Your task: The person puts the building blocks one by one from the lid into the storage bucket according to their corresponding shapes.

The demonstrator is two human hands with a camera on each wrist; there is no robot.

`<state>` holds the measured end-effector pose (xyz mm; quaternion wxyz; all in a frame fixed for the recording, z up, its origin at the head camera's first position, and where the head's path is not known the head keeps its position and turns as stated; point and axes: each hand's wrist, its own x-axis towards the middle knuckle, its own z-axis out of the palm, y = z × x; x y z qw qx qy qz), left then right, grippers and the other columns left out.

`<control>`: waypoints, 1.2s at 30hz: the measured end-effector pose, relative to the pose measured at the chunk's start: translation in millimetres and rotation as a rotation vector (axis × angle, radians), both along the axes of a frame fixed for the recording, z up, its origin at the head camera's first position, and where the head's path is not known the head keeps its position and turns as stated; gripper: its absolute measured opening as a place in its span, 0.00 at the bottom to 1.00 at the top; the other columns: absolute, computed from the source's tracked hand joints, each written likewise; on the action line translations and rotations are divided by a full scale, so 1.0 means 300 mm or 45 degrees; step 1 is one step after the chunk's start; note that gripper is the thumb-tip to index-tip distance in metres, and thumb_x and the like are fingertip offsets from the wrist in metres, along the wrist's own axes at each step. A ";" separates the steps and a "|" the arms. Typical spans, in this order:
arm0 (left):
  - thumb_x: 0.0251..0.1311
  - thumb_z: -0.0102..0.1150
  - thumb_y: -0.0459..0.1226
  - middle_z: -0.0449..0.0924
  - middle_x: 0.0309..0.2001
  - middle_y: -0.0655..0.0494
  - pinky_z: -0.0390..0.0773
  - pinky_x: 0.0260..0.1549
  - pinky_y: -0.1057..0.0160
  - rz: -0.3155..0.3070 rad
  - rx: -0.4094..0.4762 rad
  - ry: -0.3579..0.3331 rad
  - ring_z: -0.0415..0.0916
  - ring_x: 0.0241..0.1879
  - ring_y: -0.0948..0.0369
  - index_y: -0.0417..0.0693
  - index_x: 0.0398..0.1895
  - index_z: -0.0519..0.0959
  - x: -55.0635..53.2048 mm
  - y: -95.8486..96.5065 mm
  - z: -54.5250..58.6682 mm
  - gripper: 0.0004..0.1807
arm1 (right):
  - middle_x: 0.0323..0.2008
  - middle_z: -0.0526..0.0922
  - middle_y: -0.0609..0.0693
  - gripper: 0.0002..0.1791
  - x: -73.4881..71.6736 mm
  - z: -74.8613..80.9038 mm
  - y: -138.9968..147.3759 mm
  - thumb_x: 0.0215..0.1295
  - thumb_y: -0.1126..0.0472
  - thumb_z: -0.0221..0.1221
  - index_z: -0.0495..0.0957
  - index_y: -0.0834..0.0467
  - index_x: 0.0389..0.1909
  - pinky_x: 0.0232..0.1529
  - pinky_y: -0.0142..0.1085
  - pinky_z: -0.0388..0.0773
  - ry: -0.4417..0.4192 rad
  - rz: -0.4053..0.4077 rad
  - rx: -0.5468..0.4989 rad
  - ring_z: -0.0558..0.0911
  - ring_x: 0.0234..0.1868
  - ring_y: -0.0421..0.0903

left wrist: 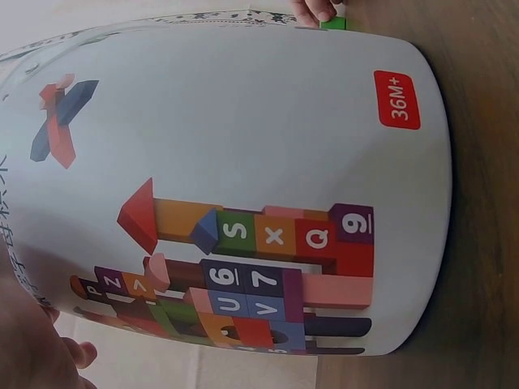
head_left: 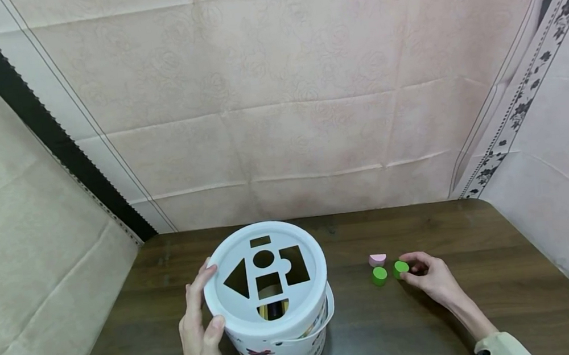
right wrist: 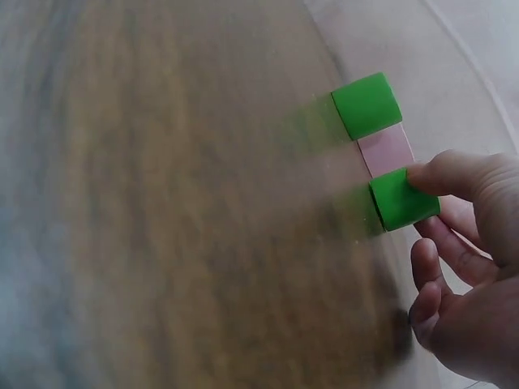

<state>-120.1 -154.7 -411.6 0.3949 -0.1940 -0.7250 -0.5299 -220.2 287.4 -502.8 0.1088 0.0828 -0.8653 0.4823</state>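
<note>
A white toy bucket (head_left: 301, 352) stands upright on the table with a white lid (head_left: 300, 313) that has shaped holes cut in it. My left hand (head_left: 199, 340) rests against the left side of the bucket, fingertips and thumb at the lid's edge. To the right of the bucket, my right hand (head_left: 434, 282) pinches a green cylinder block (head_left: 401, 269) between thumb and fingers, close over the table. Beside it stand a second green cylinder (head_left: 379, 276) and a pink half-round block (head_left: 377, 260). Pictures of building blocks cover the bucket's side in the left wrist view.
The brown wooden table (head_left: 371, 335) ends at a pale cloth wall (head_left: 286, 143) behind it. More cloth hangs on both sides. The bucket's white handle (head_left: 331, 304) hangs down at its right. Through the lid's front hole, something yellow and black shows inside.
</note>
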 end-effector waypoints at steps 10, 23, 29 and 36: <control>0.64 0.48 0.46 0.71 0.67 0.42 0.35 0.62 0.27 0.006 0.011 -0.020 0.66 0.68 0.54 0.39 0.67 0.72 0.002 0.006 0.006 0.31 | 0.36 0.83 0.54 0.18 0.004 0.063 -0.016 0.55 0.70 0.71 0.82 0.65 0.48 0.37 0.29 0.75 0.014 0.018 -0.012 0.78 0.35 0.40; 0.64 0.48 0.45 0.71 0.67 0.42 0.35 0.62 0.27 0.008 0.009 -0.003 0.66 0.68 0.54 0.38 0.66 0.72 0.003 0.003 0.003 0.30 | 0.38 0.82 0.52 0.19 0.008 0.201 -0.078 0.58 0.66 0.71 0.82 0.63 0.50 0.38 0.34 0.76 -0.010 0.070 0.026 0.79 0.40 0.47; 0.64 0.49 0.45 0.71 0.67 0.42 0.34 0.61 0.27 0.005 0.019 -0.010 0.65 0.69 0.53 0.38 0.66 0.72 0.005 0.003 0.003 0.30 | 0.39 0.84 0.49 0.17 0.013 0.282 -0.115 0.58 0.65 0.71 0.83 0.60 0.49 0.42 0.39 0.70 0.075 0.100 0.092 0.78 0.42 0.49; 0.64 0.48 0.45 0.71 0.67 0.42 0.35 0.62 0.27 0.006 0.011 -0.006 0.65 0.68 0.53 0.38 0.66 0.72 0.005 0.004 0.003 0.30 | 0.39 0.84 0.48 0.17 0.021 0.361 -0.152 0.58 0.64 0.71 0.84 0.60 0.48 0.41 0.39 0.66 0.150 0.153 0.077 0.78 0.41 0.48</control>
